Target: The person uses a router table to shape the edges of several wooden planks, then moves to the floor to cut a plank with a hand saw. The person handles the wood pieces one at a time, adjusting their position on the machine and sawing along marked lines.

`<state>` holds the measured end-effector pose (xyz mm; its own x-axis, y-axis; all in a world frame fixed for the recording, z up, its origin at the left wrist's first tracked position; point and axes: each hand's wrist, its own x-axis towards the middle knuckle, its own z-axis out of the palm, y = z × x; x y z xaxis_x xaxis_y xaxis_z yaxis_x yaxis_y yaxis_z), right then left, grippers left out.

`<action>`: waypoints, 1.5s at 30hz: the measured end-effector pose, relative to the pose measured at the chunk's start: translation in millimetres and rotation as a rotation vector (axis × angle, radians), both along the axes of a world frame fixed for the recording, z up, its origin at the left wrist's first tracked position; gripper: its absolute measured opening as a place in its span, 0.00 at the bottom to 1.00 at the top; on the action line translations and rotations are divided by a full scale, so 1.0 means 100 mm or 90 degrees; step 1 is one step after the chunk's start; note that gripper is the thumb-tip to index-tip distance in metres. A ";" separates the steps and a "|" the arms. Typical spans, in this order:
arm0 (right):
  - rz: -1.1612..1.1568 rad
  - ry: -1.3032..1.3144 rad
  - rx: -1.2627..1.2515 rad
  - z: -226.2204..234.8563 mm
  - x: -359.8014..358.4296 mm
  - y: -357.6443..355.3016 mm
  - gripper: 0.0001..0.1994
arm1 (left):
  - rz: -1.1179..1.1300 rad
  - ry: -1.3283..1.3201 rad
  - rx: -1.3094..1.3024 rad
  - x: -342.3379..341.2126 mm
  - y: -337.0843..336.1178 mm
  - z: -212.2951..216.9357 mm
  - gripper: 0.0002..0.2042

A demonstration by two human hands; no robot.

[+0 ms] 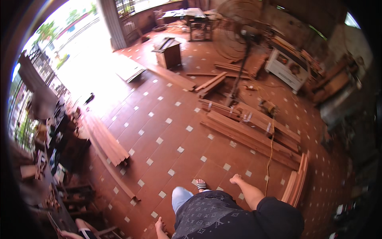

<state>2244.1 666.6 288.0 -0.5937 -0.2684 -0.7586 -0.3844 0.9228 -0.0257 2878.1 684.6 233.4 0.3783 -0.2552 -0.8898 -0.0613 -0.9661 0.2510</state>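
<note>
Right hand (236, 179) and left hand (160, 225): both appear empty, fingers loose, gripping nothing. Timber stack (254, 139) lies on the floor (171, 137), ahead and to the right, untouched. Judged progress: boards sorted into piles; no handling under way. Box-like wooden stand (172, 59): contents not visible.

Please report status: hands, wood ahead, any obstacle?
Left hand, right hand: apparently empty. Reddish planks: on floor, ahead-right. Yellow cord: across planks, possible trip hazard.

The patterned shirt (211, 217) is black, trousers (182, 197) pale blue, sandal (201, 185) striped.
</note>
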 end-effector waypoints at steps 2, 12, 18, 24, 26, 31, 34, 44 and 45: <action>0.044 0.015 -0.045 0.06 -0.15 -0.97 0.22 | -0.035 -0.006 0.037 -0.25 -0.39 -0.04 0.23; 0.207 0.010 -0.345 -0.24 0.28 -4.99 0.18 | 0.026 -0.065 0.069 -0.04 -3.13 -0.13 0.24; -0.016 -0.110 -0.170 -0.82 0.15 -5.73 0.11 | -0.061 -0.003 -0.054 0.04 -6.12 0.14 0.19; -0.021 -0.129 0.072 -0.78 0.76 -7.01 0.12 | -0.041 -0.047 -0.301 0.47 -8.63 0.21 0.22; -0.079 -0.295 0.002 -1.22 0.44 -7.60 0.11 | -0.035 -0.059 -0.353 0.47 -9.36 0.18 0.25; -0.104 -0.329 0.061 -0.38 1.02 -10.16 0.08 | -0.054 -0.084 -0.153 0.59 -9.73 0.17 0.25; -0.006 -0.268 -0.087 -0.42 1.16 -11.94 0.07 | 0.243 -0.011 -0.184 0.51 -9.83 0.26 0.24; 0.126 -0.283 -0.333 0.11 3.24 -15.55 0.02 | 0.448 -0.029 0.018 0.95 -9.73 0.10 0.18; 0.158 -0.300 -0.290 0.07 3.66 -15.61 0.02 | 0.528 -0.048 -0.014 1.13 -9.86 0.11 0.17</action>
<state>2609.9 -894.7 295.4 -0.1082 -0.7055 -0.7004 -0.4354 0.6670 -0.6046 2991.3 -301.6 244.8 0.5095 0.1152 -0.8527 0.6512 -0.6994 0.2946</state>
